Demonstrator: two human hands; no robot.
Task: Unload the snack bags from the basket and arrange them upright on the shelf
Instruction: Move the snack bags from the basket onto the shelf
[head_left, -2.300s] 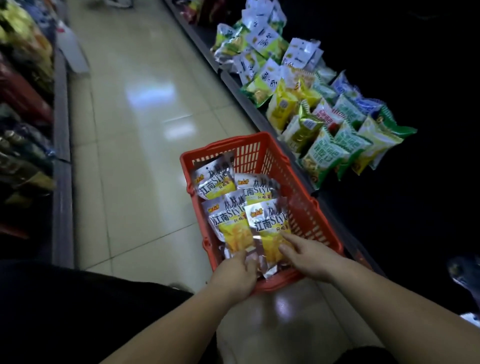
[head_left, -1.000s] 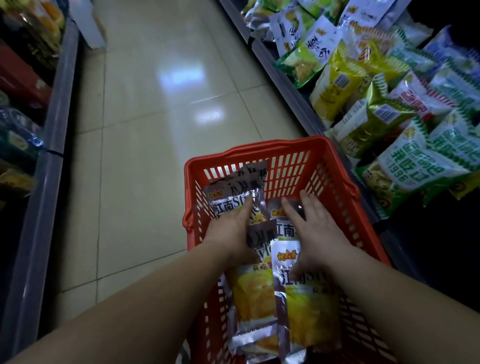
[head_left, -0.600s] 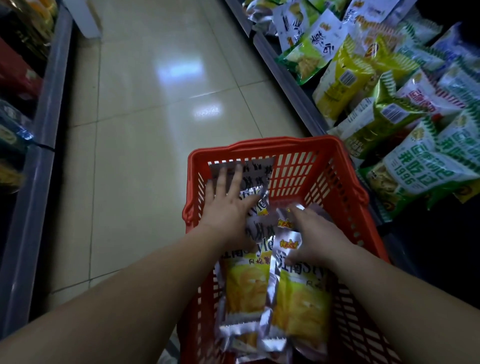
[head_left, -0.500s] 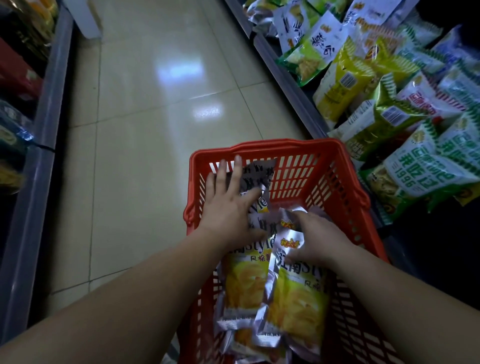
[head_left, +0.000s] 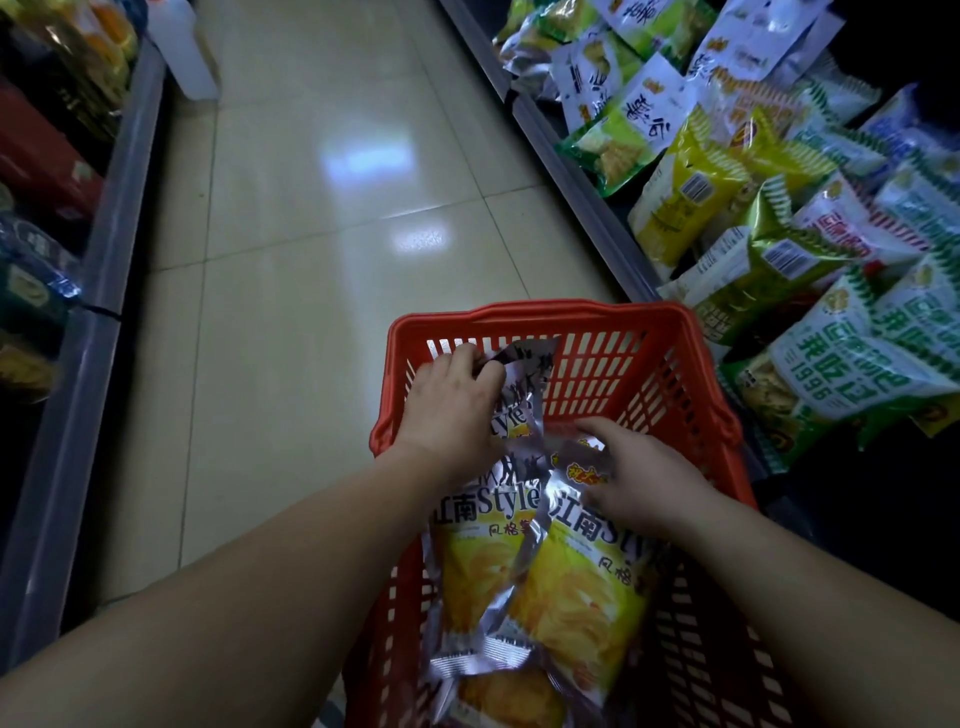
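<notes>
Snack bags lay heaped in the red basket, which sat on the tiled floor just beside the lower edge of the right-hand shelf. You had both hands down inside the basket. Your left hand was curled over the crumpled silver top of the far bag, which leaned against the basket's slatted far wall, and your fingers were closed round that top edge. Your right hand was clamped on the creased top of the right bag, with your fingers folded over the foil next to its orange logo. That bag lay flat with its yellow front facing up, and it overlapped the left bag beside it, which lay the same way under your left wrist. At least one more bag showed beneath them at the near end of the basket, though how many were stacked there could not be made out. On the shelf to your right, other snack packets in green, yellow and white leaned and slumped over one another in a loose pile, several of them tipped towards the aisle. Across the aisle a second shelf held dim goods too dark to identify.
</notes>
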